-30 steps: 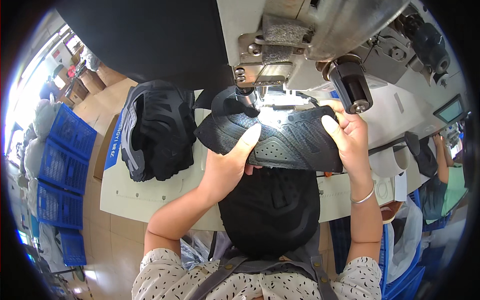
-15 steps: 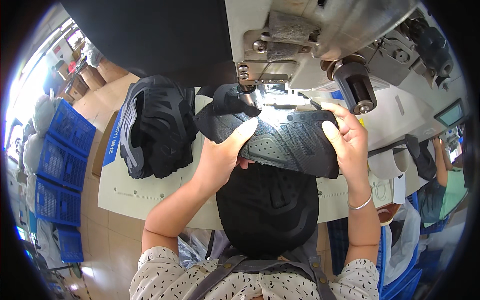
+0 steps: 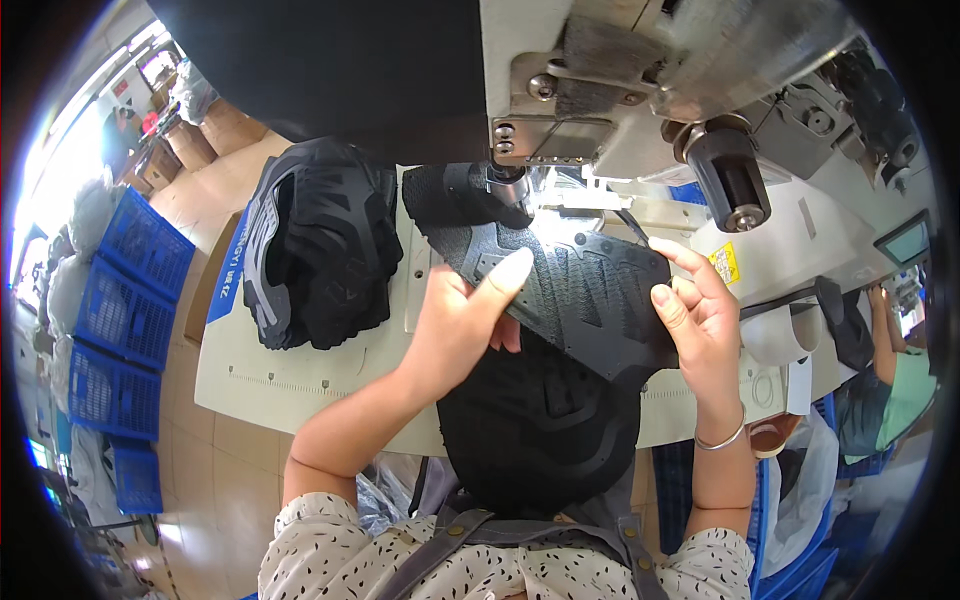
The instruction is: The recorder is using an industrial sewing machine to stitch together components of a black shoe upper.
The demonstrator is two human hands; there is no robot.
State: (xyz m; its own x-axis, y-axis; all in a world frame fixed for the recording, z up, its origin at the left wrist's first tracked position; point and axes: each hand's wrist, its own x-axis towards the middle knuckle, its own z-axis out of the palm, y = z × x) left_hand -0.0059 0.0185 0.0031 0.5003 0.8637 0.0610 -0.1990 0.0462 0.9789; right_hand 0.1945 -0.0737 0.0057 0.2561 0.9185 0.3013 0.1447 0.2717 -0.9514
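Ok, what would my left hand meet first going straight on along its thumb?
Probably the sewing machine's lit lower part, past the black piece your left hand holds; depth is unclear.

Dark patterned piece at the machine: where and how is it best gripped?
Probably pinch the right end of the dark patterned piece, coming from the person's right: that end looks thin and lies away from the metal post.

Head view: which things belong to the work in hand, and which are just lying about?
Part of the work, as far as I can judge:
- black textured piece, held by the left hand and right hand
- sewing machine
- likely the stack of similar black pieces

Apparently just lying about:
- blue crates
- cardboard boxes
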